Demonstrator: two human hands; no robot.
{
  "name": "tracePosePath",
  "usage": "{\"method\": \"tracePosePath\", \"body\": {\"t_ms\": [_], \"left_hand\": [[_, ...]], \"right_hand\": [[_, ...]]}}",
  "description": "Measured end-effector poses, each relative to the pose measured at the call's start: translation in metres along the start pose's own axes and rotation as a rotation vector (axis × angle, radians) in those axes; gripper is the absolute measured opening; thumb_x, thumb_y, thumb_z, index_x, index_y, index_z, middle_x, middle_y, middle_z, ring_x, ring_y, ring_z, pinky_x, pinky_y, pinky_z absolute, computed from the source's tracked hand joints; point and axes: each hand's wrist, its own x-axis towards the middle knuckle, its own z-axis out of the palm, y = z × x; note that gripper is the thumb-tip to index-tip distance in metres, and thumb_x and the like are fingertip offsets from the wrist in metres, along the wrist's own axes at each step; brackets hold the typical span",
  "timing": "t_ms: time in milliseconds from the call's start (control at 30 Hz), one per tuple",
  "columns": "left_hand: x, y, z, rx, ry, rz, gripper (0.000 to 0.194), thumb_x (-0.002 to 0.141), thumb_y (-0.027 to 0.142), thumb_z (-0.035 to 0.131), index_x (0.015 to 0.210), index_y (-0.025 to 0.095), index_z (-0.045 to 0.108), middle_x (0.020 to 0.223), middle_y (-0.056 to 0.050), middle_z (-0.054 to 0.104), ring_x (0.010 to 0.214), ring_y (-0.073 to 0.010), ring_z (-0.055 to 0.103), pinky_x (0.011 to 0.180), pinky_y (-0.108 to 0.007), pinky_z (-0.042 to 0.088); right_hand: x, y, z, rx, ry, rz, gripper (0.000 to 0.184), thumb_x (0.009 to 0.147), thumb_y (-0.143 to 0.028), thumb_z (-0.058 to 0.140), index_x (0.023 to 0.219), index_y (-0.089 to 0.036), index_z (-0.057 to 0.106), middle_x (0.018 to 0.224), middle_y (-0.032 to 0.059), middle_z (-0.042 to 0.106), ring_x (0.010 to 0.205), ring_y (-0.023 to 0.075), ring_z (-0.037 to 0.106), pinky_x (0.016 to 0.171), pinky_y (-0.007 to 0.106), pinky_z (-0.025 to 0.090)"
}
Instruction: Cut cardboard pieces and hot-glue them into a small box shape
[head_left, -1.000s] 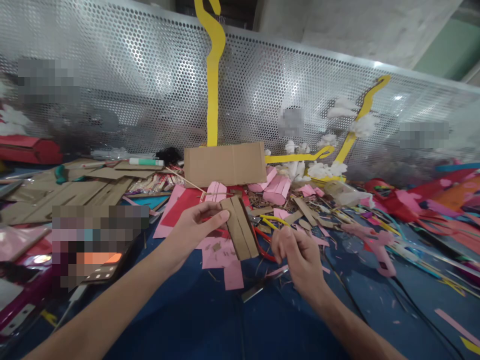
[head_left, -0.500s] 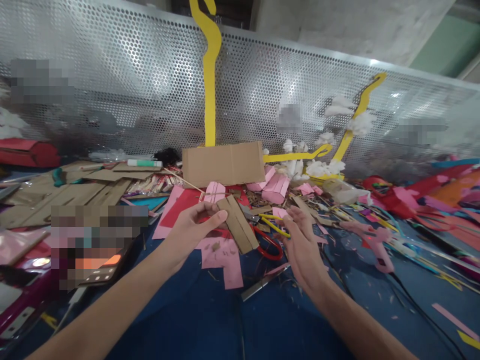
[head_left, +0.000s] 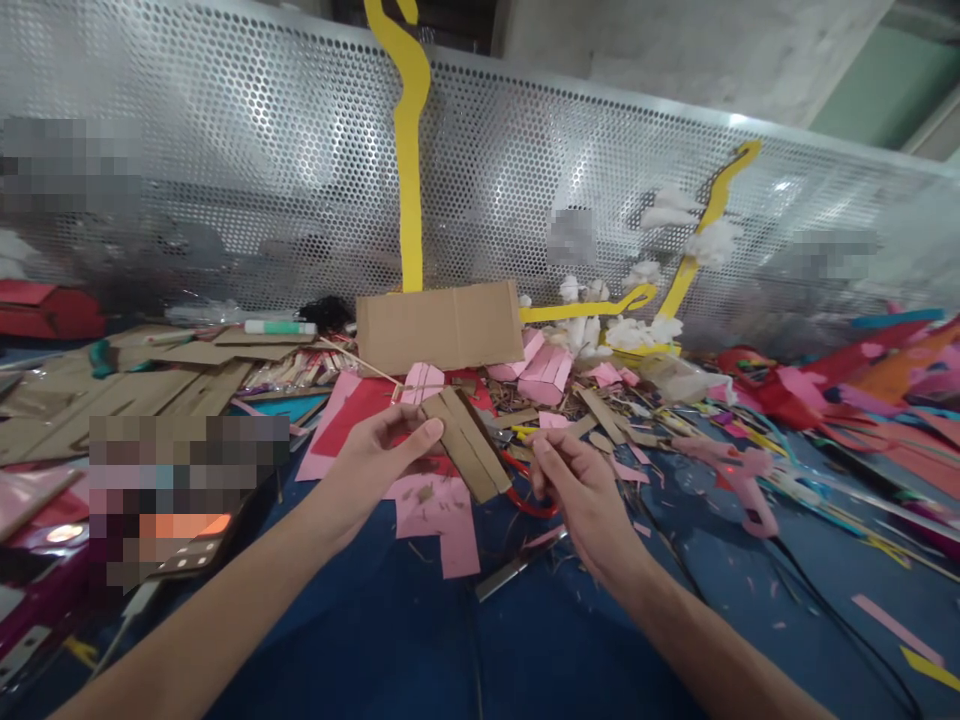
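My left hand [head_left: 397, 440] pinches a folded or doubled strip of brown corrugated cardboard [head_left: 469, 448] between thumb and fingers, tilted over the table. Close to its right side, my right hand [head_left: 577, 485] has its fingers curled around the handles of a pair of scissors [head_left: 531, 503] with red and yellow grips. The scissor blades run up and left, partly behind the cardboard strip. Below the strip lies an L-shaped piece of pink paper [head_left: 454, 535] with scraps on it. A metal cutter knife [head_left: 517, 568] rests just in front.
A cardboard box [head_left: 439, 325] with a tall yellow strip stands by the perforated metal panel [head_left: 300, 150]. A pink glue gun [head_left: 739, 475] with its cord lies at right. Cardboard sheets [head_left: 202, 385] and a glue stick [head_left: 280, 327] are at left. Cuttings litter the blue table [head_left: 555, 660].
My right hand has moved left and its fingers have closed around the scissor handles, from a more open pose. My left hand still holds the cardboard strip. The view has shifted slightly.
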Motion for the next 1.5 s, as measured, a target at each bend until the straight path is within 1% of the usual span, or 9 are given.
{"method": "tracePosePath", "body": {"t_ms": [167,333,400,500,700,933,1067,1300,1500], "left_hand": [[-0.001,0.001,0.003,-0.029,0.019,-0.051,0.039,0.079,0.046,0.083,0.097,0.016,0.065,0.099,-0.004,0.069,0.078,-0.0152,0.071,0.076,-0.028,0.062],[-0.002,0.003,0.007,-0.120,0.091,-0.109,0.041,0.080,0.048,0.082,0.101,0.022,0.059,0.101,-0.004,0.072,0.068,-0.0167,0.074,0.063,-0.030,0.064],[-0.003,0.003,0.009,-0.164,0.118,-0.127,0.042,0.078,0.046,0.084,0.101,0.023,0.056,0.103,-0.004,0.073,0.068,-0.0179,0.075,0.064,-0.031,0.064],[-0.005,0.002,0.011,-0.216,0.097,-0.157,0.043,0.077,0.043,0.086,0.101,0.022,0.057,0.108,-0.006,0.074,0.071,-0.0183,0.076,0.068,-0.031,0.064],[-0.009,-0.008,0.015,-0.194,-0.040,-0.115,0.050,0.071,0.027,0.092,0.114,0.019,0.067,0.122,-0.009,0.072,0.103,-0.0217,0.071,0.087,-0.032,0.062],[-0.015,-0.014,0.027,-0.233,-0.005,-0.145,0.045,0.067,0.029,0.094,0.103,0.013,0.074,0.104,-0.010,0.074,0.083,-0.0170,0.068,0.072,-0.028,0.058],[-0.016,-0.014,0.028,-0.247,-0.016,-0.157,0.046,0.067,0.031,0.094,0.103,0.013,0.074,0.103,-0.010,0.074,0.081,-0.0165,0.066,0.075,-0.031,0.057],[-0.016,-0.016,0.028,-0.254,-0.016,-0.162,0.042,0.068,0.030,0.094,0.101,0.014,0.072,0.099,-0.007,0.074,0.077,-0.0141,0.066,0.073,-0.028,0.057],[-0.013,-0.014,0.028,-0.334,0.031,-0.236,0.045,0.065,0.028,0.095,0.101,0.015,0.071,0.093,-0.007,0.076,0.077,-0.0159,0.071,0.077,-0.027,0.060]], "right_hand": [[-0.005,-0.005,0.003,-0.055,-0.136,-0.019,0.031,0.099,-0.047,0.060,0.088,-0.018,0.066,0.065,-0.0035,0.054,0.059,0.0101,0.047,0.058,0.023,0.039],[-0.015,-0.009,0.006,-0.137,-0.238,-0.148,0.027,0.100,-0.038,0.059,0.123,-0.024,0.062,0.085,0.0004,0.059,0.073,0.0141,0.058,0.067,0.026,0.049],[-0.018,-0.008,0.007,-0.213,-0.233,-0.244,0.035,0.098,-0.031,0.062,0.133,-0.027,0.057,0.097,0.0025,0.062,0.083,0.0159,0.061,0.075,0.029,0.052],[-0.020,-0.004,0.008,-0.290,-0.180,-0.330,0.039,0.096,-0.024,0.064,0.133,-0.030,0.057,0.100,0.0021,0.062,0.085,0.0164,0.062,0.080,0.031,0.053],[-0.017,0.001,0.008,-0.393,-0.128,-0.399,0.046,0.089,-0.023,0.072,0.132,-0.031,0.057,0.108,0.0046,0.061,0.092,0.0207,0.062,0.083,0.037,0.056],[-0.018,-0.003,0.009,-0.449,-0.031,-0.483,0.039,0.088,-0.018,0.072,0.123,-0.031,0.062,0.094,0.0003,0.060,0.082,0.0181,0.062,0.077,0.035,0.054],[-0.017,-0.005,0.007,-0.475,-0.031,-0.499,0.035,0.090,-0.021,0.072,0.122,-0.030,0.063,0.092,0.0003,0.061,0.082,0.0184,0.062,0.079,0.035,0.053],[-0.017,-0.005,0.009,-0.473,-0.029,-0.472,0.033,0.090,-0.021,0.072,0.121,-0.030,0.063,0.091,0.0006,0.061,0.081,0.0185,0.062,0.078,0.035,0.052],[-0.017,-0.005,0.010,-0.417,-0.082,-0.457,0.032,0.094,-0.020,0.066,0.124,-0.029,0.062,0.090,0.0005,0.061,0.079,0.0172,0.061,0.075,0.032,0.052]]}}
